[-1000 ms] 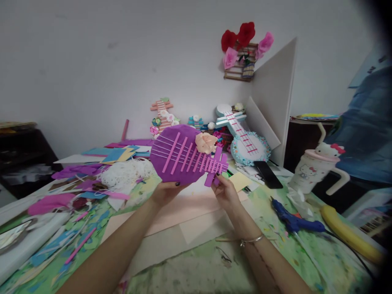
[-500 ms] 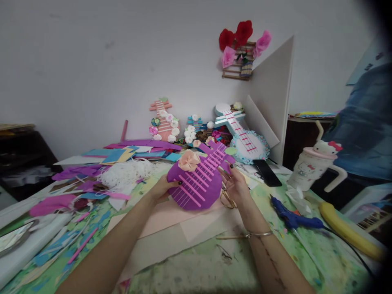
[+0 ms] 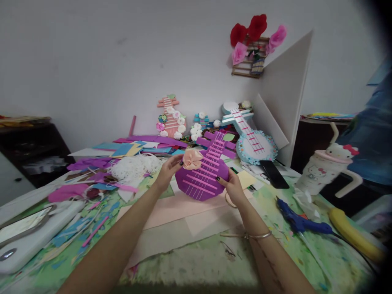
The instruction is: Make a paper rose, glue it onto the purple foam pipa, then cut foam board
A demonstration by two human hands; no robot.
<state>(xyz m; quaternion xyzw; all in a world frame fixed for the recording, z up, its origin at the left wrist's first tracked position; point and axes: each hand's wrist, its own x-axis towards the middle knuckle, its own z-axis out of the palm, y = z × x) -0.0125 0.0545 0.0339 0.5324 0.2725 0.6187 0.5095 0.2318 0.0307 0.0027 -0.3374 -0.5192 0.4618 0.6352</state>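
Well to the right of my right hand (image 3: 234, 188) stands a Hello Kitty tumbler (image 3: 315, 169), its straw rising from the lid; its walls hide what is inside. Far off past my left hand (image 3: 167, 173), a dark shelf unit (image 3: 56, 139) holds white papers (image 3: 44, 166).

Between my two hands, raised over the worktable (image 3: 196, 271), is the purple paper lute (image 3: 203, 188). My left hand pinches the body's left edge, thumb in front beside the peach paper flower (image 3: 192, 160); my right hand grips the right edge, thumb flat on the face and the other fingers mostly hidden behind. Its long axis slants — the round body low and toward me, the neck leaning up, away and to the right, with a green paper leaf (image 3: 228, 137) by the top. The strings run along that axis, the pink strips across it.

Below my hands, the peach sheet (image 3: 174, 213) spreads between my forearms, and whether the lute's lower edge touches it I cannot tell. Scissors (image 3: 230, 201) show partly behind my right wrist. The heap of white string (image 3: 134, 167) bounds the space left of my left hand — on the other side, the blue glue gun (image 3: 301, 222) lies right of my right forearm, the banana (image 3: 352, 233) beyond it.
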